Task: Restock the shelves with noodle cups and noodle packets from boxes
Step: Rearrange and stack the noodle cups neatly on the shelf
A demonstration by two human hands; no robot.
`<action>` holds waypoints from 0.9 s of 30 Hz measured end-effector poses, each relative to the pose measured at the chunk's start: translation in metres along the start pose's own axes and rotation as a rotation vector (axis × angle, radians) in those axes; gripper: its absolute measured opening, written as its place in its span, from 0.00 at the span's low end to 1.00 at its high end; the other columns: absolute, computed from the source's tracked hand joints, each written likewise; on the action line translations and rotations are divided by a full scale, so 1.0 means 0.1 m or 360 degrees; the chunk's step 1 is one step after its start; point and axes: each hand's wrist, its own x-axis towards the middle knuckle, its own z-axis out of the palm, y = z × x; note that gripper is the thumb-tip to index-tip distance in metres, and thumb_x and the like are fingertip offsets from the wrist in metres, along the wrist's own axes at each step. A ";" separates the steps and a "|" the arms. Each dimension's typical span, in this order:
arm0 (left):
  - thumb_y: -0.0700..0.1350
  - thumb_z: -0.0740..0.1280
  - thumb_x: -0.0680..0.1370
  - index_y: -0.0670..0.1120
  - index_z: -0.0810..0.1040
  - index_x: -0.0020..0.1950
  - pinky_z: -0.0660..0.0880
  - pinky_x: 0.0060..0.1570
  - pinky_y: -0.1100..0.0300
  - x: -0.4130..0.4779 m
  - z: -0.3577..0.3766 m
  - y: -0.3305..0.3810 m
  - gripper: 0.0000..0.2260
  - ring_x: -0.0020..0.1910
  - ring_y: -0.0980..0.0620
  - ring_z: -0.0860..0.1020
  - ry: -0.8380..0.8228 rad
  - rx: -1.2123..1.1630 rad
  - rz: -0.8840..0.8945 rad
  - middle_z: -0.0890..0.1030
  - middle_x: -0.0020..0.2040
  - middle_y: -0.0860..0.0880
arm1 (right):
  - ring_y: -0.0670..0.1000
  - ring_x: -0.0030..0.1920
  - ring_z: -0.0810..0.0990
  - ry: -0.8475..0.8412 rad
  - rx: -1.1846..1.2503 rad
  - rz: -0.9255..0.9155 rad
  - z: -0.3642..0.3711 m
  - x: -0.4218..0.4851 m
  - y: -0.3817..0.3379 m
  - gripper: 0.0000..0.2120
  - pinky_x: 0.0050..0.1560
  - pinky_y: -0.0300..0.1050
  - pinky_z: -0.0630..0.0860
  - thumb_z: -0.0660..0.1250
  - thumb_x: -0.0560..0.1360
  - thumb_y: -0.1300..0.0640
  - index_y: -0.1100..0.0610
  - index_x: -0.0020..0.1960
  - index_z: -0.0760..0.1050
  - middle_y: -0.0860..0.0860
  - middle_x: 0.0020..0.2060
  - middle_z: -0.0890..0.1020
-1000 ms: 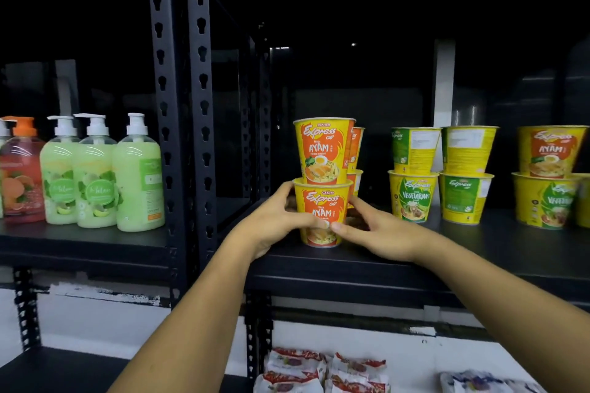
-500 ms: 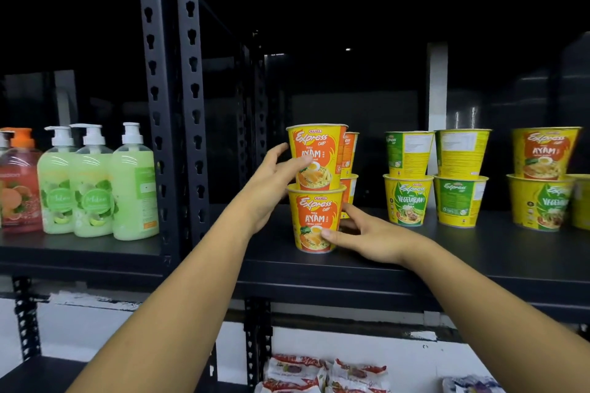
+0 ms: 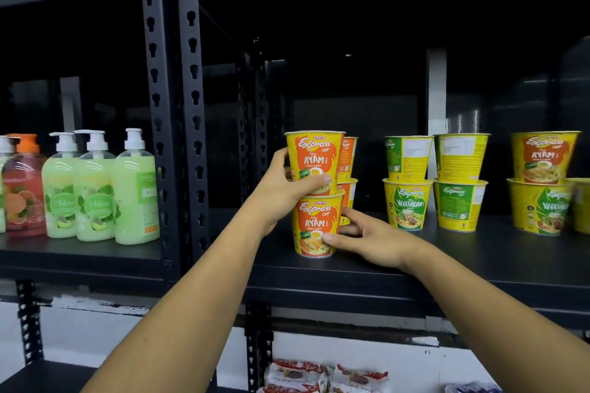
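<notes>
Now left hand [image 3: 281, 191] has risen to clasp top cup [image 3: 314, 159]; right hand [image 3: 367, 236] pinches bottom cup [image 3: 314, 223]; stack seems nearly squared.

On the shelf [image 3: 498, 249] a top cup [image 3: 314, 158] sits stacked on a bottom cup [image 3: 313, 223] at the front, a second stacked pair [image 3: 348, 158] just behind them, more stacked cups [image 3: 408, 183] to their right, pump bottles [image 3: 95, 185] left beyond the upright post [image 3: 174, 105], and noodle packets [image 3: 322, 376] lower down.
</notes>
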 end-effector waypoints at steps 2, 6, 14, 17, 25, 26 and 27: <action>0.54 0.82 0.69 0.58 0.63 0.76 0.82 0.58 0.48 0.00 0.00 -0.01 0.41 0.57 0.53 0.84 -0.0001 -0.0007 -0.0003 0.81 0.62 0.54 | 0.34 0.58 0.77 0.0000 0.0010 -0.0006 0.00 -0.01 0.00 0.30 0.68 0.43 0.66 0.71 0.73 0.36 0.33 0.70 0.60 0.37 0.61 0.81; 0.55 0.83 0.68 0.58 0.63 0.76 0.81 0.59 0.46 0.01 -0.01 -0.03 0.43 0.58 0.52 0.83 -0.0006 0.0003 -0.0008 0.80 0.63 0.53 | 0.31 0.55 0.77 -0.0007 0.0033 -0.0032 0.01 -0.04 -0.03 0.29 0.63 0.39 0.67 0.71 0.76 0.40 0.35 0.72 0.61 0.35 0.58 0.81; 0.57 0.82 0.66 0.58 0.63 0.76 0.81 0.60 0.46 0.02 -0.01 -0.04 0.44 0.59 0.52 0.83 -0.0034 0.0011 -0.0012 0.80 0.63 0.53 | 0.33 0.58 0.78 -0.0010 0.0041 -0.0044 0.00 -0.03 -0.02 0.32 0.65 0.41 0.67 0.71 0.74 0.38 0.36 0.73 0.61 0.37 0.60 0.82; 0.58 0.83 0.66 0.58 0.62 0.76 0.81 0.60 0.46 0.02 -0.02 -0.04 0.44 0.59 0.52 0.83 -0.0049 0.0018 -0.0012 0.80 0.63 0.53 | 0.35 0.61 0.78 -0.0010 0.0039 -0.0040 0.00 -0.01 0.00 0.32 0.69 0.43 0.67 0.72 0.73 0.37 0.35 0.73 0.61 0.38 0.61 0.82; 0.58 0.82 0.67 0.59 0.62 0.76 0.82 0.57 0.50 0.01 -0.01 -0.05 0.43 0.58 0.53 0.83 -0.0043 0.0060 0.0002 0.79 0.63 0.53 | 0.36 0.61 0.78 -0.0014 0.0038 -0.0034 0.01 0.00 0.02 0.29 0.70 0.43 0.67 0.72 0.74 0.38 0.33 0.70 0.61 0.39 0.63 0.82; 0.58 0.82 0.67 0.59 0.62 0.76 0.82 0.56 0.51 0.01 -0.01 -0.05 0.43 0.58 0.53 0.83 -0.0037 0.0064 0.0005 0.79 0.63 0.53 | 0.36 0.61 0.78 -0.0012 0.0034 -0.0036 0.01 0.00 0.02 0.29 0.70 0.43 0.67 0.72 0.74 0.38 0.33 0.70 0.61 0.39 0.63 0.82; 0.58 0.82 0.67 0.59 0.62 0.76 0.82 0.56 0.51 0.01 0.00 -0.05 0.43 0.58 0.53 0.83 -0.0032 0.0068 0.0005 0.79 0.63 0.53 | 0.36 0.61 0.78 -0.0009 0.0031 -0.0034 0.01 0.00 0.02 0.29 0.69 0.43 0.67 0.72 0.74 0.38 0.33 0.70 0.61 0.39 0.63 0.82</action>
